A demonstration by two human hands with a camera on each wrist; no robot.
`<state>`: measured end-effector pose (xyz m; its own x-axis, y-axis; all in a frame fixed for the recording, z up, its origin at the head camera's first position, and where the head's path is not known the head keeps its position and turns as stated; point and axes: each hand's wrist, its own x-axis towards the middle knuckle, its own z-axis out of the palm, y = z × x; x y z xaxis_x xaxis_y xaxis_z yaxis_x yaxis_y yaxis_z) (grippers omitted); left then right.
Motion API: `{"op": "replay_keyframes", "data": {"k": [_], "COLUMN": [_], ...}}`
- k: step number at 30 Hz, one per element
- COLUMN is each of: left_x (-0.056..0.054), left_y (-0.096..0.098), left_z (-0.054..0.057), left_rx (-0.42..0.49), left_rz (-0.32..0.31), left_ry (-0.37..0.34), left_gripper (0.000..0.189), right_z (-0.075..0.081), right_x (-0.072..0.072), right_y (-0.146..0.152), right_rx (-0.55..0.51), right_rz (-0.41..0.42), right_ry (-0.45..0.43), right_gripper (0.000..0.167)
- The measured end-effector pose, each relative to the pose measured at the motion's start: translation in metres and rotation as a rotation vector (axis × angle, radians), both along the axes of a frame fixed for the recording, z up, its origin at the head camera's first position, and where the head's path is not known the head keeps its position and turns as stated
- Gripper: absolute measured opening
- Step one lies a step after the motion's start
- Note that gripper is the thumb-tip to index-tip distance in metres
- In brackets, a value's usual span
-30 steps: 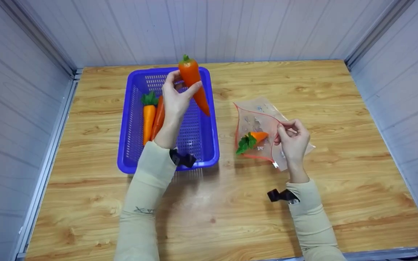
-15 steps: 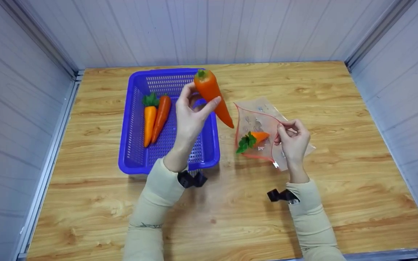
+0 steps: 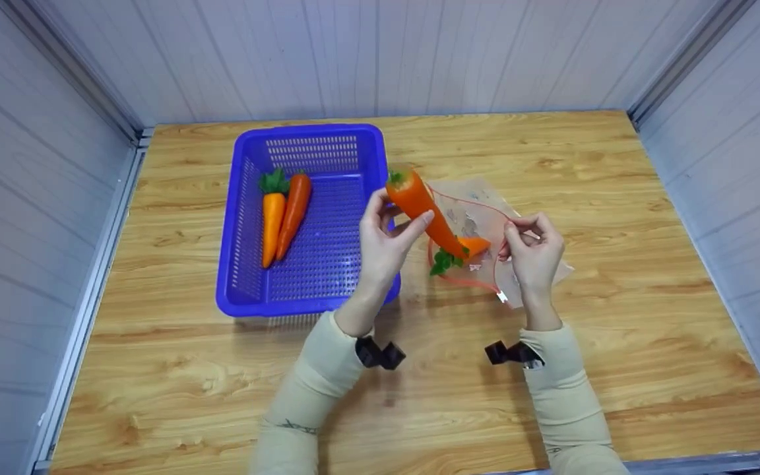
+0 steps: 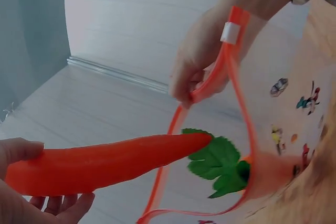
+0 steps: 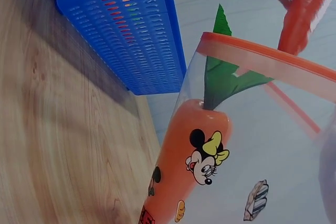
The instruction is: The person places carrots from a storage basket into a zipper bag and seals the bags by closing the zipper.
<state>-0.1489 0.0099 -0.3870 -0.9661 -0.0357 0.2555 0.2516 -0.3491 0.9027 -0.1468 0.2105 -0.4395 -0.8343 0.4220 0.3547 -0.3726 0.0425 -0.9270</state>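
Between thumb and fingers, my left hand [image 3: 383,247] holds an orange carrot [image 3: 427,214] by its thick end, the pointed end aimed at the mouth of a clear zip bag [image 3: 485,198]. My right hand [image 3: 533,254] pinches the bag's red-orange zip rim and keeps the mouth spread. Inside the bag lies another carrot [image 5: 184,150] with green leaves [image 4: 220,161] poking toward the opening. In the left wrist view the held carrot's tip overlaps those leaves; whether they touch I cannot tell. A white slider [image 4: 230,33] sits on the zip.
A blue-purple plastic basket [image 3: 307,308] stands left of the bag. Two more carrots lie side by side in it: a leafy light-orange carrot [image 3: 273,224] and a darker carrot [image 3: 295,211]. Pale panel walls surround the wooden table [image 3: 175,382] at the back and sides.
My left hand has carried the carrot from above the basket rightward and nearer, to the bag's mouth. My right hand and the bag have stayed nearly still.
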Motion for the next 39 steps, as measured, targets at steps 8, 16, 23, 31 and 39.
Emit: {"op": "replay_keyframes", "data": {"k": [8,16,23,31,39], "left_x": [0.009,0.021,0.016,0.011,0.009], "left_y": [0.02,0.03,0.039,0.042,0.04], "left_z": [-0.025,-0.019,-0.041,-0.054,-0.053], "left_rx": [0.005,-0.022,-0.104,-0.273,-0.466], "left_rz": [-0.008,-0.032,-0.079,-0.143,-0.11], "left_ry": [-0.034,-0.067,-0.106,-0.107,-0.103], "left_gripper": [0.042,0.042,0.046,0.045,0.052], "right_z": [0.003,0.007,0.01,0.011,0.011], "right_x": [0.0,-0.001,-0.001,-0.001,-0.002], "right_y": [0.0,0.001,0.0,0.0,0.002], "right_rx": [0.013,0.0,-0.002,-0.001,-0.012], "right_rz": [-0.002,-0.001,-0.003,-0.006,-0.005], "right_ry": [0.012,0.024,0.019,0.015,0.024], "right_gripper": [0.005,0.005,0.008,0.006,0.007]}}
